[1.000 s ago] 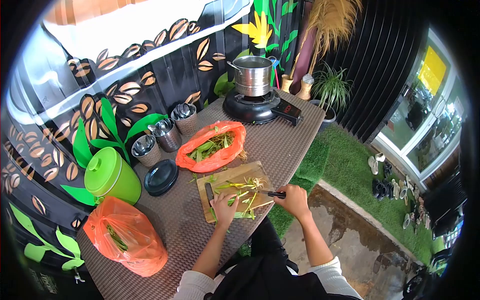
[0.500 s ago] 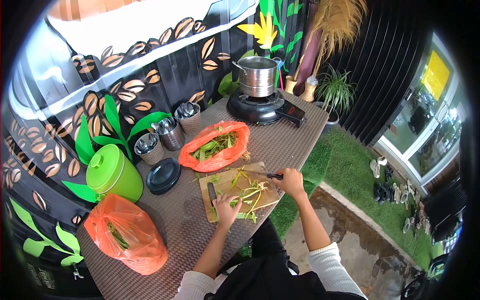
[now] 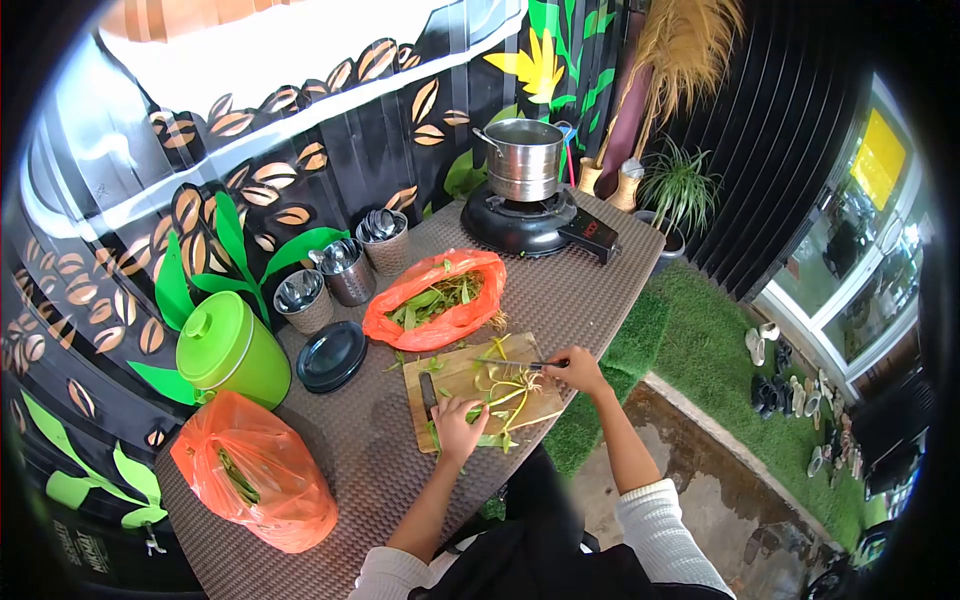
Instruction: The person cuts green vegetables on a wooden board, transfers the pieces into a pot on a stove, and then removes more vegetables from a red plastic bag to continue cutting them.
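Note:
On the wooden cutting board [image 3: 440, 388] lie green leafy stems [image 3: 524, 392] with pale roots at one end. My right hand [image 3: 576, 370] is closed round the dark handle of a knife [image 3: 512, 363], whose blade lies low across the board by the roots and cut stem pieces. At the board's near left part, my left hand [image 3: 460, 428] is curled over leafy greens and pins them down; the fingers hide part of them. Just beyond the board sits an open orange plastic bag [image 3: 378, 318] full of greens.
A tied orange bag [image 3: 285, 490], a green lidded bucket [image 3: 245, 350] and dark plates [image 3: 332, 356] stand on the left. Cutlery holders [image 3: 345, 270] line the wall side. At the far end, a steel pot [image 3: 525, 165] rests on a portable stove [image 3: 520, 225].
My right hand and the knife have moved slightly down and right, closer to the roots. My left hand stays on the greens. The whole view has shifted a little.

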A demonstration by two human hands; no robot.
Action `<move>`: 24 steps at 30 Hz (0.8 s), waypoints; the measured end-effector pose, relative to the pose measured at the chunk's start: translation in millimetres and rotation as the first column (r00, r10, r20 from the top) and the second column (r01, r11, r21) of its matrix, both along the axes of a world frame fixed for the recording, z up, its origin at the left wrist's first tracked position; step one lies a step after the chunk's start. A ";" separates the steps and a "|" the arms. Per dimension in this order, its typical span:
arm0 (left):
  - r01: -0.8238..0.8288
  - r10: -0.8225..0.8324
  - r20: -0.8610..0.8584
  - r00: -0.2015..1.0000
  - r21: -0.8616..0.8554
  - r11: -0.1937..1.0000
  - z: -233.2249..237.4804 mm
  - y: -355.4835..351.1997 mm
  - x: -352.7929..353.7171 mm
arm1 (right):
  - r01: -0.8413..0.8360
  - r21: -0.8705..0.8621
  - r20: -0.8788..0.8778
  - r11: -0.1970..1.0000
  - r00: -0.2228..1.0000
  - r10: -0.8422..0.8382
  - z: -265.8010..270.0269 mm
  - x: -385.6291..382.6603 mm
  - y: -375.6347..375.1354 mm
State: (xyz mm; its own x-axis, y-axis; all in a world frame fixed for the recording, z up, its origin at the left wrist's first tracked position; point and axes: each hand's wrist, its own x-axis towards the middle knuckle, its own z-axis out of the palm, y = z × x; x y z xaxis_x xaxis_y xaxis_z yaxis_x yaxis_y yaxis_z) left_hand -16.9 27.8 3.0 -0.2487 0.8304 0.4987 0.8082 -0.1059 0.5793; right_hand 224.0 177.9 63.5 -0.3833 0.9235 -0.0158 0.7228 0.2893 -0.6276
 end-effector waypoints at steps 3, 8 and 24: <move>-0.001 0.000 0.003 1.000 0.008 1.000 2.0 -0.4 0.7 | 0.055 0.034 -0.042 0.998 0.998 -0.054 -8.2 7.0 11.4; 0.002 -0.002 -0.002 1.000 0.031 1.000 3.3 -0.4 0.9 | -0.055 -0.120 -0.016 0.991 0.998 0.053 5.1 9.5 15.9; -0.001 0.002 0.004 1.000 -0.013 1.000 1.6 0.1 0.5 | 0.131 -0.044 -0.070 0.990 0.988 -0.134 -19.0 31.9 49.8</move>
